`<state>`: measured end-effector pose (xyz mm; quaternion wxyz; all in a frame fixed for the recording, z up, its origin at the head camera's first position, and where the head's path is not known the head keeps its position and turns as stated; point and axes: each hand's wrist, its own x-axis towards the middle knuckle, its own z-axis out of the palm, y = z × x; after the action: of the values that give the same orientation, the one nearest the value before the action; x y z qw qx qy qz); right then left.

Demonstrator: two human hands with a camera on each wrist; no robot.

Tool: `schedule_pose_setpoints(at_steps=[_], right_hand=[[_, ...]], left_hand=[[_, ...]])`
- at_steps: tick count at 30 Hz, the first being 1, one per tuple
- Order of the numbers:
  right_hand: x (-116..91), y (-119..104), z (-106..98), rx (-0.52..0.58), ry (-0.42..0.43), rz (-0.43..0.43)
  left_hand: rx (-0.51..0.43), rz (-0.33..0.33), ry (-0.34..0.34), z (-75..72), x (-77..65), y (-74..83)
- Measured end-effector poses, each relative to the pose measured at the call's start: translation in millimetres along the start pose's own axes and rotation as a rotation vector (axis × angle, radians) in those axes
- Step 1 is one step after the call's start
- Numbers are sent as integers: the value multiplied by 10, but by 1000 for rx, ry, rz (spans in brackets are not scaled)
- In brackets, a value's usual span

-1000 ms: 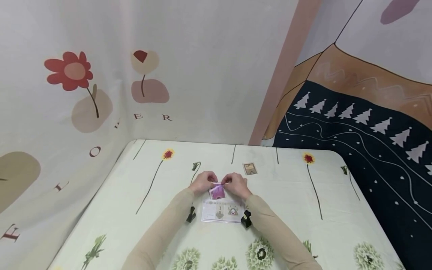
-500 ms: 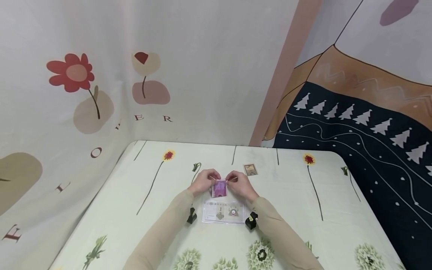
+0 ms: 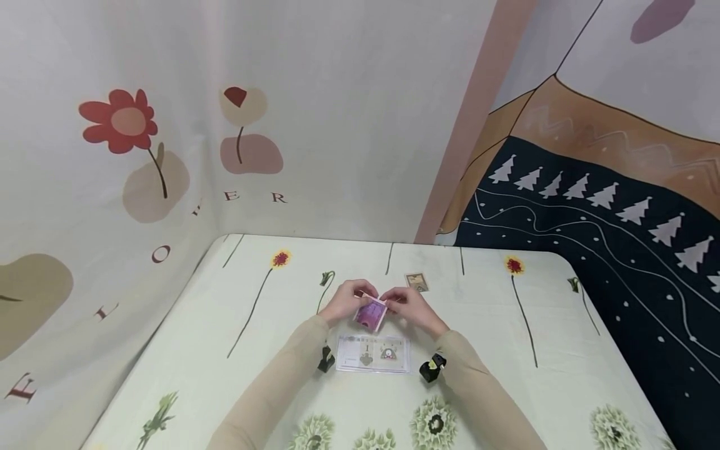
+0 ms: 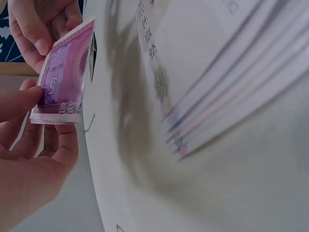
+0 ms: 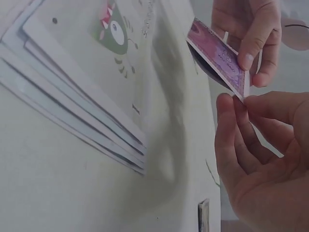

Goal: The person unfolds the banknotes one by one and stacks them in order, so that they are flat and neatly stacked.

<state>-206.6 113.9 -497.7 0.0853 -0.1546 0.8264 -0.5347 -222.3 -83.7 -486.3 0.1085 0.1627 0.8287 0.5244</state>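
Note:
A purple folded banknote (image 3: 370,313), printed with a 5, is held above the table by both hands and tilted. My left hand (image 3: 349,300) pinches its left side, with the thumb on the printed face, as the left wrist view shows. With thumb and finger, my right hand (image 3: 415,310) pinches the upper right corner; the right wrist view shows these fingertips on the banknote's (image 5: 217,55) pale edge. Just nearer than the hands lies a white stack of printed sheets (image 3: 373,354) with a clear cover, its layered edges (image 4: 231,101) visible in the left wrist view.
A small brown square card (image 3: 417,282) lies on the table beyond my right hand. The flower-patterned tablecloth (image 3: 270,381) spreads around the hands. A pale printed curtain (image 3: 337,125) hangs behind the table, with a dark tree-patterned cloth (image 3: 590,206) at the right.
Both hands have kept hold of the banknote while it moved slightly right and turned clockwise. My right hand has drawn right. The stack of sheets and the small card have stayed put.

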Motion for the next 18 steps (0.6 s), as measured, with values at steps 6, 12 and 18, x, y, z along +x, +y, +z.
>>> schedule_pose_setpoints(at_steps=[6,12,18], right_hand=[[-72,32,-58,105,-61,8],[-98,91,-63,282,-55,67],[-132,124,-48,364,-12,83]], left_hand=[[-25,0,18,79,-3,-20],[-18,-39,129,172,-19,-20],[-25,-64,196,256,-59,33]])
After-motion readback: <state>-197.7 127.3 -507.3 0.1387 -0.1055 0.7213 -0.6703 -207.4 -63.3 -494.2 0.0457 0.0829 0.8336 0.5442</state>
